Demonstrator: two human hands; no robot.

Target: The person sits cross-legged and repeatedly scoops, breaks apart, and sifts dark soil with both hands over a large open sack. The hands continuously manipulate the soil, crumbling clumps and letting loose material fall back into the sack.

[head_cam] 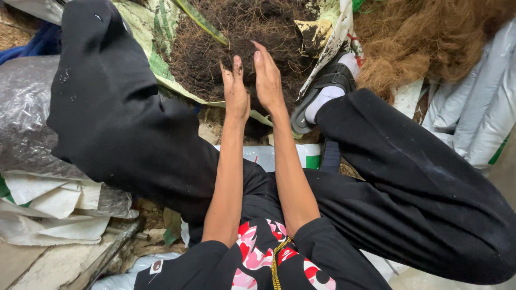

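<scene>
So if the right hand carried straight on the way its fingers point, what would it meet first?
Most likely the dark fibrous soil heaped on the open sack. The right hand points up the frame into that pile, fingers open beside the left hand; depth is unclear, so it may already touch.

Black trousers [123, 123], dark brown soil [242, 48], a white sock [325, 96], tan coconut fibre [424, 37], a green-and-white woven sack [156, 37].

Black-trousered knees [123, 118] hem both sides; straight ahead lies the open soil heap [236, 48], with a sandalled foot [328, 88] crowding its right.
</scene>
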